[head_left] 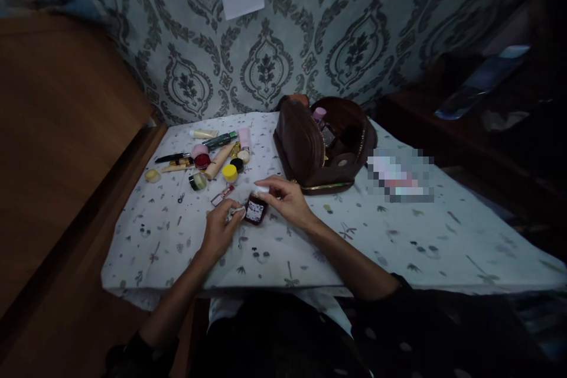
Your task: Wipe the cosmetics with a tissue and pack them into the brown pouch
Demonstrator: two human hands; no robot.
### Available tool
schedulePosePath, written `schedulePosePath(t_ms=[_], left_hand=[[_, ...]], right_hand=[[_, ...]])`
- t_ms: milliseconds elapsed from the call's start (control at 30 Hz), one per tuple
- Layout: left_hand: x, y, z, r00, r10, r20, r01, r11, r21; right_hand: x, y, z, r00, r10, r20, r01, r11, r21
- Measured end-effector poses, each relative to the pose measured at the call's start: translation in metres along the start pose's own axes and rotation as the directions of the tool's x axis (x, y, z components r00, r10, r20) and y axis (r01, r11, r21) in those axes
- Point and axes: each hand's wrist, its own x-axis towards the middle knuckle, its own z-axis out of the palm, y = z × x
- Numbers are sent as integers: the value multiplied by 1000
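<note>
A small dark red bottle (256, 209) with a patterned label lies tilted on the cloth, between my two hands. My right hand (286, 198) pinches the white cap (261, 189) at its top. On the other side, my left hand (222, 225) is closed on a small white item (239, 212) beside the bottle; what it is cannot be made out. Just beyond my left hand lies a small pink and white packet (222, 195). The yellow-lidded jar (230, 173) stands farther back, next to a black-lidded one (237, 163).
Several tubes, jars and pencils lie at the back left, among them a beige tube (220, 160) and a green-black tube (220, 140). An open brown bag (301, 144) stands behind my right hand. A blurred-out item (400, 176) is right of it, on the patterned tablecloth (301, 260).
</note>
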Motion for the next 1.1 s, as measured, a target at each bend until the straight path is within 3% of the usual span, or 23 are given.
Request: schedulePosePath(t_ms=[100, 200, 367, 533, 900, 1100], left_hand=[[4, 15, 0, 997, 52, -59, -53, 998, -26], [9, 27, 2, 987, 119, -103, -123, 992, -30], [12, 28, 10, 972, 210, -108, -215, 976, -39], [5, 14, 17, 969, 210, -128, -217, 975, -40], [-16, -3, 4, 985, 94, 147, -100, 994, 37], [-18, -4, 2, 980, 102, 171, -110, 993, 40]], right_hand=[[0, -7, -4, 991, -27, 130, 24, 999, 22], [0, -12, -7, 982, -43, 186, 40, 999, 21], [-1, -8, -5, 990, -68, 122, 66, 998, 25], [1, -2, -6, 997, -63, 36, 64, 998, -23], [5, 5, -17, 995, 73, 73, -70, 996, -48], [7, 2, -22, 988, 83, 128, -84, 996, 4]])
